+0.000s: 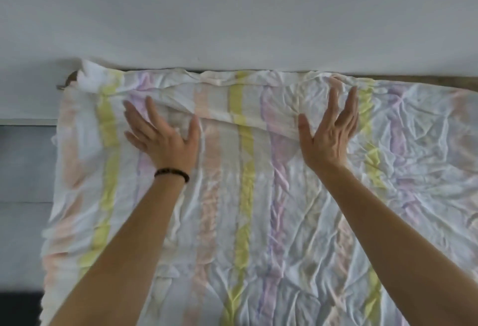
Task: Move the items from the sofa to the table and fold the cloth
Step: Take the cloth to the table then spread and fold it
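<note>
A wrinkled white cloth [248, 196] with yellow, pink and purple stripes lies spread flat and fills most of the view. Its far edge is doubled over into a loose fold running left to right. My left hand [161, 136], with a dark bracelet at the wrist, lies flat on the cloth near the fold, fingers spread and straight. My right hand [329, 131] presses flat on the cloth further right, its fingers straight and reaching to the far edge. Neither hand holds anything.
A plain white wall [232, 15] rises directly behind the cloth's far edge. A strip of brown wooden surface [426, 79] shows at the far right under the cloth. Grey floor [23, 165] lies to the left, below the cloth's hanging side.
</note>
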`<act>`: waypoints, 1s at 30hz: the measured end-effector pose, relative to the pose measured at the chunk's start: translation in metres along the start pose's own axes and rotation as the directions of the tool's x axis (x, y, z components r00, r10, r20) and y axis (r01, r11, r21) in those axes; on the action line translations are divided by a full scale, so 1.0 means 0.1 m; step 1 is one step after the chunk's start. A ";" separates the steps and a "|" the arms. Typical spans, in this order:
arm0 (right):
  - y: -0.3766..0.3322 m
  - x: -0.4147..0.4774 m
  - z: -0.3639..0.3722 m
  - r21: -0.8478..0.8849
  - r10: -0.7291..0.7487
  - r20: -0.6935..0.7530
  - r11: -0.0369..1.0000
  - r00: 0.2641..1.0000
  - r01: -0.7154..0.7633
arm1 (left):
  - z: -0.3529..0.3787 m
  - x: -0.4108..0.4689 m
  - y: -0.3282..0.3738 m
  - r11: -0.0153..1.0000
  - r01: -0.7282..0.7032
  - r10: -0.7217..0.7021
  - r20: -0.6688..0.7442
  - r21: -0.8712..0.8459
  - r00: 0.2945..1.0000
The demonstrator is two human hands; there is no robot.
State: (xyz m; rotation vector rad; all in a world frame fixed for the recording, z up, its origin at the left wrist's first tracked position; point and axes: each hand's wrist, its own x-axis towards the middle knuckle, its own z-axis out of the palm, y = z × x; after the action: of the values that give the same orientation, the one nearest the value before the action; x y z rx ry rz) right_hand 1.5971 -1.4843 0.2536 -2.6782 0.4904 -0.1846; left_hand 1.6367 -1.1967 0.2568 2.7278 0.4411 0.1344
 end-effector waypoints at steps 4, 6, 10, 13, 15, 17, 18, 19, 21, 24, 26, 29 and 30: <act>0.34 -0.49 -0.09 -0.211 0.028 0.309 0.977 0.951 0.039 | 0.04 -0.50 -0.34 0.960 -0.109 0.033 0.284 0.257 0.958; 0.42 -0.63 -0.17 -0.235 0.024 0.321 0.970 0.947 0.055 | -0.07 -0.68 -0.50 0.949 -0.103 0.002 0.320 0.299 0.947; 0.44 -0.83 -0.27 -0.271 0.074 0.352 0.962 0.933 0.025 | -0.28 -1.14 -0.76 0.931 -0.060 -0.089 0.386 0.359 0.918; 0.40 -0.95 -0.30 -0.272 0.113 0.351 0.962 0.930 -0.014 | -0.40 -1.41 -0.81 0.931 -0.033 -0.132 0.419 0.364 0.898; 0.30 -0.96 -0.29 -0.250 0.079 0.331 0.968 0.940 0.007 | -0.47 -1.39 -0.78 0.951 -0.047 -0.073 0.372 0.305 0.926; 0.14 -0.86 -0.23 -0.199 -0.051 0.304 0.973 0.951 0.116 | -0.52 -1.08 -0.76 0.966 -0.110 0.051 0.248 0.232 0.967; 0.04 -0.78 -0.18 -0.164 -0.138 0.287 0.968 0.948 0.190 | -0.53 -0.84 -0.78 0.964 -0.158 0.121 0.180 0.213 0.976; -0.05 -0.70 -0.12 -0.133 -0.228 0.269 0.953 0.936 0.271 | -0.54 -0.56 -0.80 0.959 -0.200 0.175 0.135 0.201 0.975; -0.25 -0.55 0.02 -0.109 -0.361 0.288 0.908 0.887 0.405 | -0.55 -0.01 -0.84 0.963 -0.231 0.214 0.127 0.142 0.969; -0.49 -0.33 0.23 -0.153 -0.385 0.462 0.853 0.799 0.499 | -0.55 0.50 -0.90 0.954 -0.244 0.188 0.288 0.175 0.939; -0.58 -0.18 0.31 -0.209 -0.309 0.500 0.863 0.809 0.459 | -0.58 0.73 -1.02 0.925 -0.191 0.048 0.399 0.327 0.916; -0.71 -0.03 0.37 -0.220 -0.194 0.475 0.918 0.859 0.329 | -0.68 1.02 -1.25 0.886 -0.032 -0.199 0.440 0.463 0.876; -0.75 -0.01 0.38 -0.230 -0.182 0.467 0.920 0.865 0.317 | -0.71 1.09 -1.30 0.887 0.012 -0.246 0.449 0.462 0.859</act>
State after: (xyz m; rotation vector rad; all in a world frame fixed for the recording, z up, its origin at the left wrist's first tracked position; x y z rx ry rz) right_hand 1.6272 -1.4063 0.2504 -2.9447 0.0187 0.4545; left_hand 1.6922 -1.0224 0.2767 2.9939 0.5550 -0.7940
